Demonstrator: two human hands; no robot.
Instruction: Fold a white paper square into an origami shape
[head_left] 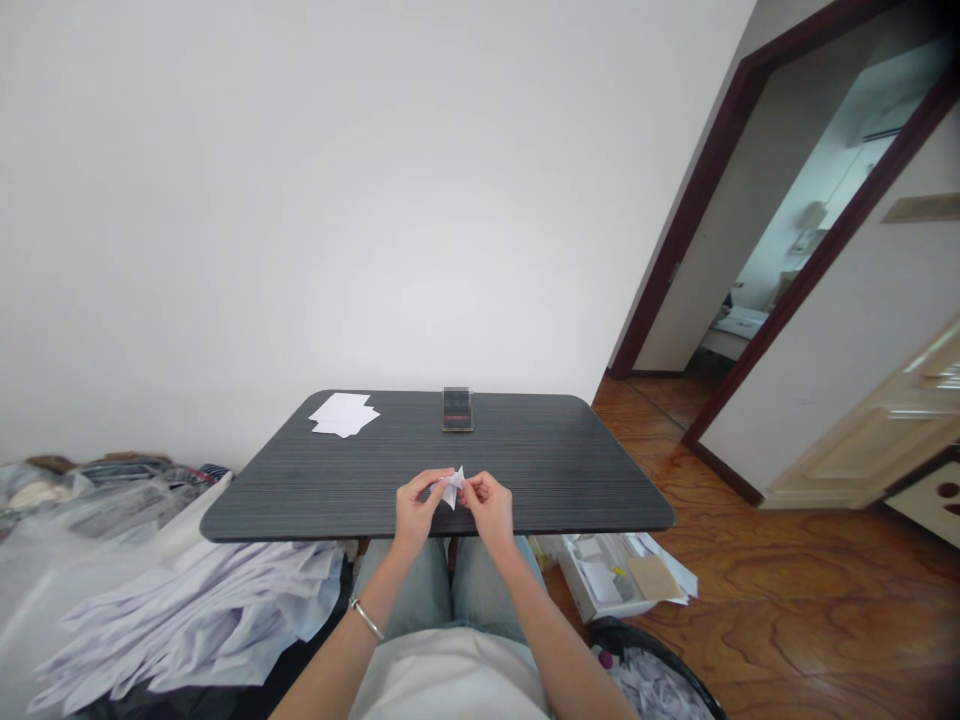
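Observation:
A small piece of white folded paper [453,487] with pointed corners is held up just above the table's front edge. My left hand [417,508] pinches it from the left, thumb and fingertips together. From the other side, my right hand [489,505] grips its right edge between thumb and forefinger. The folds nearest the fingertips are partly hidden. Beyond my hands a phone [457,412] leans on a stand at the table's back. A loose stack of white paper sheets [343,414] lies at the back left.
The dark table [300,490] stands against a white wall. On the floor to the left is a heap of white papers [202,620] near plastic-wrapped bundles [112,500]. To the right are a box of papers [600,585] and a black bag of paper scraps [660,685].

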